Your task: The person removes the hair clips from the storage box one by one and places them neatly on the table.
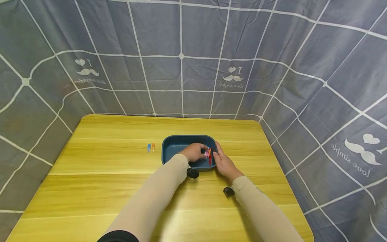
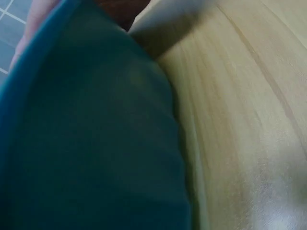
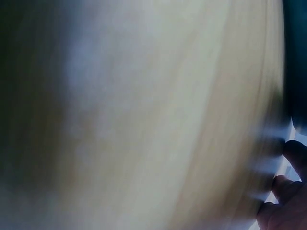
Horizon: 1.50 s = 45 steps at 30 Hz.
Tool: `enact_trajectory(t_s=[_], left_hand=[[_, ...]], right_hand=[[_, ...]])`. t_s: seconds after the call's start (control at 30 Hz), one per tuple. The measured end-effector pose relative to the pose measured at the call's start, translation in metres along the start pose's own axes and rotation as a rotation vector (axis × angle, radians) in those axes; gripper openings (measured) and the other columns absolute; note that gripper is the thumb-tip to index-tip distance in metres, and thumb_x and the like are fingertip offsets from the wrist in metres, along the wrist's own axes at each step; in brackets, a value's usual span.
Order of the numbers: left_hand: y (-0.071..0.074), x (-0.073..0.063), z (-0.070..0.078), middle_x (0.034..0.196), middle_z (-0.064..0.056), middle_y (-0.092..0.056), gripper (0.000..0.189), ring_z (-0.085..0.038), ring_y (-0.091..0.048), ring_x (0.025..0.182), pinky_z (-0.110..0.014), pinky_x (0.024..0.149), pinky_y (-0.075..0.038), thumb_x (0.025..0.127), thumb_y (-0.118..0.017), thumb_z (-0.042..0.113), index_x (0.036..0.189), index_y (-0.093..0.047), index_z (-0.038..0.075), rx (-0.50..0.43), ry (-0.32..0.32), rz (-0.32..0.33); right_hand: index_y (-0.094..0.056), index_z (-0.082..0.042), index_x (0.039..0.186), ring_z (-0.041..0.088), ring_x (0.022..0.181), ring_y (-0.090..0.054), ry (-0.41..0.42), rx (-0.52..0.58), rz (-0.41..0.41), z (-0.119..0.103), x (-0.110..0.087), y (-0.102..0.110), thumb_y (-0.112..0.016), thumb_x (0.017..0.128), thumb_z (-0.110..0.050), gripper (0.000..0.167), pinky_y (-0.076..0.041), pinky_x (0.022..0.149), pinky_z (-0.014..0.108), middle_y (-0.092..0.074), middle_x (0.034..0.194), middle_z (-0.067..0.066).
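A dark blue rectangular box (image 1: 176, 137) stands on the wooden table. My left hand (image 1: 195, 152) reaches down into it from the front, with thumb and fingertips pinching a small pink hair clip (image 1: 206, 153). Beside that, a red hair clip (image 1: 210, 158) lies along the right end of the box. My right hand (image 1: 225, 164) holds the box's right end, thumb at the rim and fingers along the outside. The box wall (image 2: 96, 129) fills much of the left wrist view and hides the clips there. Fingers (image 3: 288, 189) of the right hand show at the right wrist view's edge.
On the table (image 1: 121, 188), left of the box, lie a blue hair clip (image 1: 149, 148) and an orange hair clip (image 1: 153, 147), side by side. A grey checked curtain (image 1: 163, 77) hangs around the table's back and sides.
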<state>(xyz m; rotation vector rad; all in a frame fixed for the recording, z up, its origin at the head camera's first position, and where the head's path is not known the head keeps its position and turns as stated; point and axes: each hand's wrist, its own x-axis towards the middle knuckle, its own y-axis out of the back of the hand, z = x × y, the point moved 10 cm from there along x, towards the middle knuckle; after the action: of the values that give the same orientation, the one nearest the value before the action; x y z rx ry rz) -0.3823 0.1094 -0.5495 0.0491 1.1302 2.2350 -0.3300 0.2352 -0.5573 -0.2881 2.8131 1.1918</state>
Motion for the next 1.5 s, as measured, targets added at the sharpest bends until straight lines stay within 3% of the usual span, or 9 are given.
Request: enact_trajectory(t_s=[0.2,0.5,1.13,1.5], left_hand=[[-0.01,0.002,0.001,0.137,-0.006,-0.07,0.04,-0.024,-0.063,0.132,-0.041,0.115,-0.048,0.097,-0.079,0.023,0.134,-0.072,0.014,0.073,-0.01,0.006],[-0.017,0.002,0.011,0.14,-0.006,-0.067,0.037,-0.024,-0.064,0.131,-0.038,0.115,-0.049,0.096,-0.079,0.021,0.131,-0.074,0.013,0.254,-0.075,0.056],[-0.014,0.0,0.017,0.129,-0.003,-0.072,0.019,-0.022,-0.068,0.122,-0.038,0.109,-0.052,0.104,-0.068,0.018,0.12,-0.079,0.015,0.261,-0.09,0.108],[-0.013,0.002,0.017,0.122,-0.001,-0.075,0.018,-0.021,-0.069,0.12,-0.038,0.107,-0.054,0.106,-0.066,0.026,0.115,-0.079,0.018,0.276,-0.099,0.129]], right_hand=[[-0.005,-0.027,0.172,0.049,0.146,-0.047,0.011,-0.007,0.001,0.002,0.0,-0.002,-0.029,0.116,-0.041,0.062,-0.035,0.122,0.064,-0.042,0.163,0.026],[-0.009,-0.026,0.172,0.05,0.145,-0.048,0.021,-0.003,0.02,0.004,0.0,-0.001,-0.03,0.116,-0.04,0.061,-0.035,0.121,0.063,-0.045,0.161,0.027],[-0.009,-0.027,0.172,0.048,0.148,-0.045,-0.004,0.016,0.003,0.005,0.002,-0.002,-0.028,0.116,-0.043,0.061,-0.033,0.123,0.064,-0.041,0.165,0.023],[-0.008,-0.028,0.172,0.05,0.146,-0.047,-0.005,0.007,0.005,0.004,0.002,-0.001,-0.029,0.116,-0.042,0.061,-0.035,0.121,0.065,-0.042,0.163,0.024]])
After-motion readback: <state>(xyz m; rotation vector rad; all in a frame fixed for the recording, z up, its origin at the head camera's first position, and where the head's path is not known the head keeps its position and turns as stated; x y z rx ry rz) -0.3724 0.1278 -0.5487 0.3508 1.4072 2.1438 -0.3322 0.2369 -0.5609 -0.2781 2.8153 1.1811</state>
